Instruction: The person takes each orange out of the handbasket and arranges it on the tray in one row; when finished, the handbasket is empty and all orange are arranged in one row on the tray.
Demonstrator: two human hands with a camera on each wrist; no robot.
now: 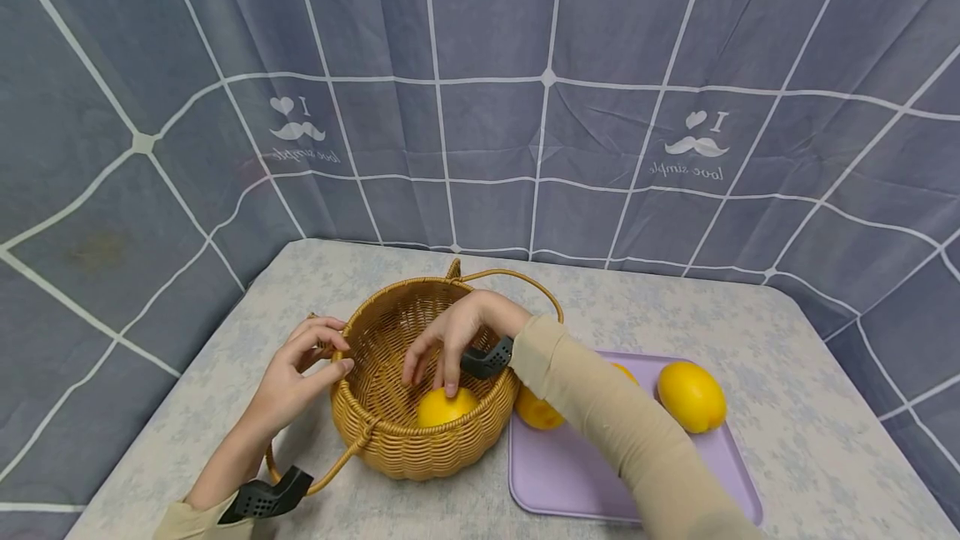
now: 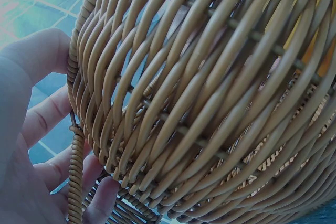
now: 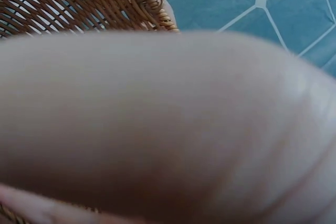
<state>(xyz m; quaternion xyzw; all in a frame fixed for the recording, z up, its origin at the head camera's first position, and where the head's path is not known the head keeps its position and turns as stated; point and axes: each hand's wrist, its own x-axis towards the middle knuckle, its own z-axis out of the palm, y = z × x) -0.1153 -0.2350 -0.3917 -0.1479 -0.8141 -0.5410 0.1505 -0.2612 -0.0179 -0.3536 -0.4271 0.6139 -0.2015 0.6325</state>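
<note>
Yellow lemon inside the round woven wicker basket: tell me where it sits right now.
In the head view, the yellow lemon lies in the round woven wicker basket, by its near wall, under the right hand, left of the lilac plastic tray.

Soft, even light fills the head view, with weak shadows and curved grid lines toward the edges. The right wrist view is mostly an unfocused blur; the left wrist view stays sharp, with glare at 11 o'clock.

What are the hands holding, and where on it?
The left hand grips the basket at its rim. The right hand only touches the top of the lemon inside; it holds nothing.
</note>
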